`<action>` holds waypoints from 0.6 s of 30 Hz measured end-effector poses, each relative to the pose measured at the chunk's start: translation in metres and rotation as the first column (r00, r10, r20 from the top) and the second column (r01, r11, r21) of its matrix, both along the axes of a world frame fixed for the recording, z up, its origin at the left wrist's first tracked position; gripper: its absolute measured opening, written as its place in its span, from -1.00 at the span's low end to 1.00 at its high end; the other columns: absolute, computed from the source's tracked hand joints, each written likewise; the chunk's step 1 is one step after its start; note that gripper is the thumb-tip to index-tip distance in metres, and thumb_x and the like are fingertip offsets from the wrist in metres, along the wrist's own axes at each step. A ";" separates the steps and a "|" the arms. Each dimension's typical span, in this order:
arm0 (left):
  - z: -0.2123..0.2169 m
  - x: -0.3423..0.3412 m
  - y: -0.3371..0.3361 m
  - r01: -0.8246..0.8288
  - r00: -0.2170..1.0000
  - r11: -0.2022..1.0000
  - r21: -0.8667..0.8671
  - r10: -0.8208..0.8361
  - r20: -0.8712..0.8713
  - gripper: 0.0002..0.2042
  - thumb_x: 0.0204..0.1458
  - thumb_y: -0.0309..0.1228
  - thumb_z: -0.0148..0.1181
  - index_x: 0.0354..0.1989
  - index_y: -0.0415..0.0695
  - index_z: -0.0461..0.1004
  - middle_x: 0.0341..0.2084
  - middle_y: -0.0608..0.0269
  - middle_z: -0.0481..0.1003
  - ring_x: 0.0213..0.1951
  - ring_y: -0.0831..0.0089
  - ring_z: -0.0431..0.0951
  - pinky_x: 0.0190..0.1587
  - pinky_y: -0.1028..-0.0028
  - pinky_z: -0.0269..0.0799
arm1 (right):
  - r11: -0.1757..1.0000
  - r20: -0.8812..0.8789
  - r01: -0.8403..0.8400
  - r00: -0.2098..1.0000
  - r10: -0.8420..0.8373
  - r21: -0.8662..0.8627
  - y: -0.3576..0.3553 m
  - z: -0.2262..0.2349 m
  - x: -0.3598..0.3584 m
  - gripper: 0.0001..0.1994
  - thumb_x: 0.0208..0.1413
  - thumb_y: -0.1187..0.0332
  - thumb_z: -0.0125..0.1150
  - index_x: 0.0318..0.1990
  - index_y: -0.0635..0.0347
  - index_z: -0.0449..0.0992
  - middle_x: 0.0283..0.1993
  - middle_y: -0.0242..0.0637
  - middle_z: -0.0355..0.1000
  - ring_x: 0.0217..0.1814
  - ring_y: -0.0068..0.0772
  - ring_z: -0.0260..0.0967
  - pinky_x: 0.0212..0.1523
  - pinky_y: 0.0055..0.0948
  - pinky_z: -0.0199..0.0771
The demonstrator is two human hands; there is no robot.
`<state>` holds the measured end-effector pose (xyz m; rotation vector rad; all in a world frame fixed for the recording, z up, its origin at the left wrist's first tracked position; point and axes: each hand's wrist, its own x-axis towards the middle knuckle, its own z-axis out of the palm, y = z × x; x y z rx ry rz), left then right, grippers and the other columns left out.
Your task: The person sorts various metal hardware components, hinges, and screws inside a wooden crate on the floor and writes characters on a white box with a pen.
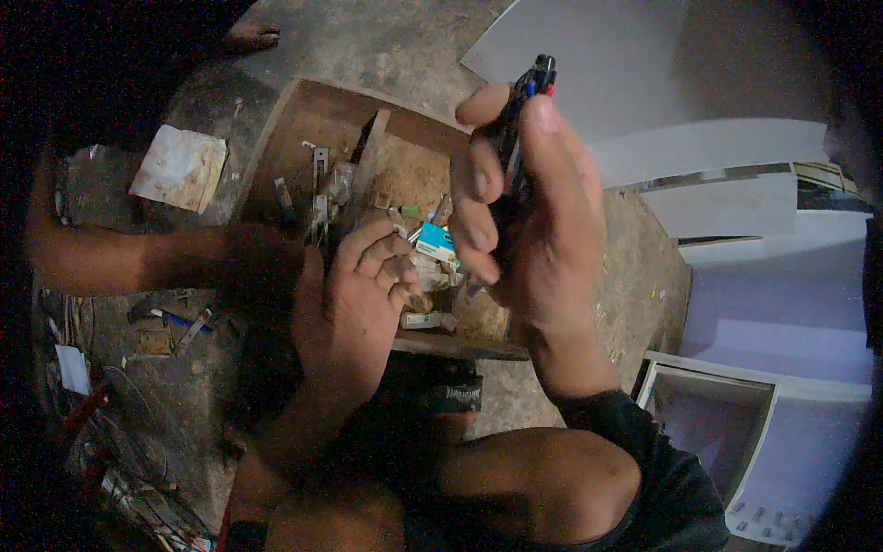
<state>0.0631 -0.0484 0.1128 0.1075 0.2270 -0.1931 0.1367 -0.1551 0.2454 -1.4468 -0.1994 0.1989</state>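
Observation:
My right hand (pixel 552 202) is raised above a wooden box, its fingers closed round a black pen (pixel 543 69). Small blue and red parts show near the pen's upper end; most of its body is hidden in my grip, so I cannot tell if it is one pen or several together. Lower and to the left, my left hand (pixel 345 313) hovers over the box's near side, fingers loosely bent and apart, nothing visible in them. The wooden box (pixel 274 129) has a divider (pixel 371 143) and holds loose odds and ends, among them a teal and white packet (pixel 437 241).
Another person's forearm (pixel 138 260) reaches in from the left; its hand is in shadow. Metal strips (pixel 320 166) lie in the box. A stained square pad (pixel 184 167) and tangled cables (pixel 138 432) are on the floor. Pale panels (pixel 589 64) and a white-framed cabinet (pixel 773 396) stand right.

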 end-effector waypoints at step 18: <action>-0.012 0.002 0.013 -0.027 0.993 0.999 0.022 0.025 0.116 -0.32 0.32 0.14 -0.46 0.26 -0.22 0.24 0.06 0.12 0.35 -0.03 0.22 0.30 0.18 0.21 0.15 | 0.962 -0.183 -0.002 0.982 0.053 0.271 -0.019 -0.014 0.028 -0.54 0.41 -0.09 -0.24 -0.33 0.11 0.28 -0.50 -0.47 0.10 -0.65 -0.61 -0.02 -0.74 -0.61 -0.03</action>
